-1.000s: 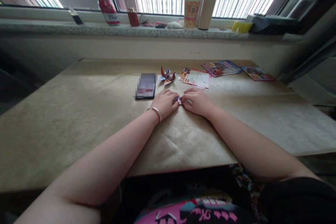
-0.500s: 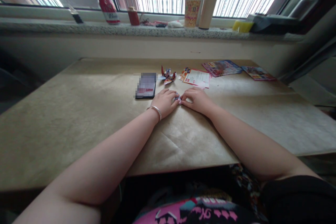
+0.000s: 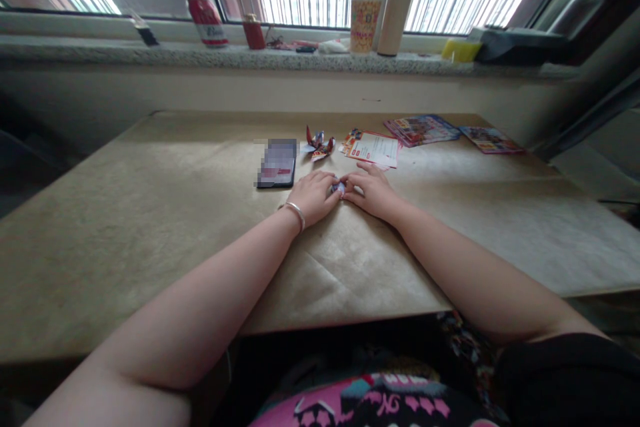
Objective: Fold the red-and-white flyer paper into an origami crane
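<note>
Between my fingertips is a small folded piece of patterned paper (image 3: 339, 187), low against the table and mostly covered by the hands. My left hand (image 3: 315, 197), with a silver bangle at the wrist, is closed on its left side. My right hand (image 3: 370, 190) pinches its right side, thumb near and forefinger beyond, with the other fingers raised a little. Just past the hands stands a folded paper figure (image 3: 320, 145) with pointed red, white and blue tips. A phone (image 3: 278, 163) lies flat to the left of it.
Printed sheets (image 3: 373, 148) lie beyond my right hand, with colourful booklets (image 3: 423, 129) and another booklet (image 3: 491, 139) farther right. On the windowsill (image 3: 300, 61) stand a red can (image 3: 207, 21), a red bottle (image 3: 254, 32), a patterned cup (image 3: 365, 23) and a yellow block (image 3: 460, 50).
My right hand has shifted slightly left and its upper fingers have lifted and spread. The left hand stays almost in place, and a little more of the folded paper shows.
</note>
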`<control>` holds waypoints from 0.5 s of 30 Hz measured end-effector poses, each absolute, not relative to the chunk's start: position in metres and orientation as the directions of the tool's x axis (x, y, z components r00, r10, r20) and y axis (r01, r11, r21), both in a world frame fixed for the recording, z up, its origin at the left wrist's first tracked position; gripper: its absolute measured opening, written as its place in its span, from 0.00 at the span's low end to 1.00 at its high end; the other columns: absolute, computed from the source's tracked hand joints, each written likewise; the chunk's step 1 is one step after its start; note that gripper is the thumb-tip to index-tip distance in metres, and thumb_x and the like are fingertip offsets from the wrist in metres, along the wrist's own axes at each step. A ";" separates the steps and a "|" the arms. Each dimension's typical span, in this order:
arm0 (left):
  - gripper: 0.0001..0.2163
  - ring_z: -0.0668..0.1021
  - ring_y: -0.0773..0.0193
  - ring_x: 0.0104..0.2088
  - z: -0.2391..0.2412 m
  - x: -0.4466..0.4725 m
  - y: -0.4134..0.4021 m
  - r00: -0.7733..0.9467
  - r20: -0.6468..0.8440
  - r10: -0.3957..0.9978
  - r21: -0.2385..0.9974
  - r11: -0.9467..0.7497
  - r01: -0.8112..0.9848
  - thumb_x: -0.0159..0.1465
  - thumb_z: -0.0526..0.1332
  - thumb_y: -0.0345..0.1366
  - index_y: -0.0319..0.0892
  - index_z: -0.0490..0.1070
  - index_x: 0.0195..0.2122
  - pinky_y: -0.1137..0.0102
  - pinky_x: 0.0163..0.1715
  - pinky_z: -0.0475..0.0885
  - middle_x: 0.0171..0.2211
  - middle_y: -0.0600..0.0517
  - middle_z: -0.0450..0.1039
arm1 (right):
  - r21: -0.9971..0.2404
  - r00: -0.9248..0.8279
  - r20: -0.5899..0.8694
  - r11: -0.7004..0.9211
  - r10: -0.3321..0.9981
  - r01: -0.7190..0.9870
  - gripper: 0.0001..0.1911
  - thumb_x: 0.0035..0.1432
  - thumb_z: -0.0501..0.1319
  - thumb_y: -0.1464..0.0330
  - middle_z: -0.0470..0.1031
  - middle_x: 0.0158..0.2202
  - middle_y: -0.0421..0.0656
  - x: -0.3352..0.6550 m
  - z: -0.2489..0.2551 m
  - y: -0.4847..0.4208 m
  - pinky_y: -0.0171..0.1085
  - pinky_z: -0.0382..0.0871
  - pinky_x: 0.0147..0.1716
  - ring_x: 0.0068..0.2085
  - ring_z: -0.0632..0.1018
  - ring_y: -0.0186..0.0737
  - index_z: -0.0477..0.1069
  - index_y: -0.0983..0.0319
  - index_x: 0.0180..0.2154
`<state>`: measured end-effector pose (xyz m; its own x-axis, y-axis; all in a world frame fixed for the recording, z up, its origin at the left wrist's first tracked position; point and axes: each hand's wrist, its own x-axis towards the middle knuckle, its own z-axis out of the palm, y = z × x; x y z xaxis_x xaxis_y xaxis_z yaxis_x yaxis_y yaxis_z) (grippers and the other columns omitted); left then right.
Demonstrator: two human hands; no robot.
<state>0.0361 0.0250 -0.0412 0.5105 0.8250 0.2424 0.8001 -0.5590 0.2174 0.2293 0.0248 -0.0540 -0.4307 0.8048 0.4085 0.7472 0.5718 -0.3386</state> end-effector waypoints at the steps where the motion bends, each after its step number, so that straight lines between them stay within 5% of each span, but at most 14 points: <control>1: 0.16 0.70 0.54 0.57 -0.041 0.036 0.025 0.513 0.237 0.825 0.214 -0.559 0.801 0.67 0.55 0.43 0.40 0.71 0.50 0.59 0.60 0.63 0.56 0.46 0.70 | -0.352 -0.437 0.409 0.581 0.801 0.734 0.06 0.57 0.65 0.64 0.79 0.46 0.41 0.230 -0.055 0.025 0.55 0.58 0.58 0.61 0.64 0.54 0.71 0.57 0.29; 9: 0.20 0.68 0.53 0.60 -0.039 0.035 0.024 0.517 0.205 0.831 0.230 -0.555 0.800 0.67 0.55 0.48 0.40 0.70 0.52 0.59 0.61 0.61 0.58 0.45 0.68 | -0.354 -0.489 0.466 0.662 0.737 0.660 0.06 0.58 0.63 0.64 0.80 0.41 0.44 0.231 -0.053 0.027 0.47 0.63 0.54 0.48 0.73 0.45 0.73 0.59 0.31; 15: 0.17 0.63 0.53 0.64 -0.041 0.032 0.028 0.508 0.155 0.847 0.283 -0.531 0.799 0.69 0.50 0.37 0.39 0.70 0.54 0.59 0.65 0.57 0.63 0.48 0.64 | -0.297 -0.504 0.479 0.673 0.719 0.678 0.07 0.59 0.61 0.66 0.80 0.37 0.43 0.230 -0.046 0.021 0.43 0.64 0.50 0.43 0.74 0.42 0.78 0.58 0.34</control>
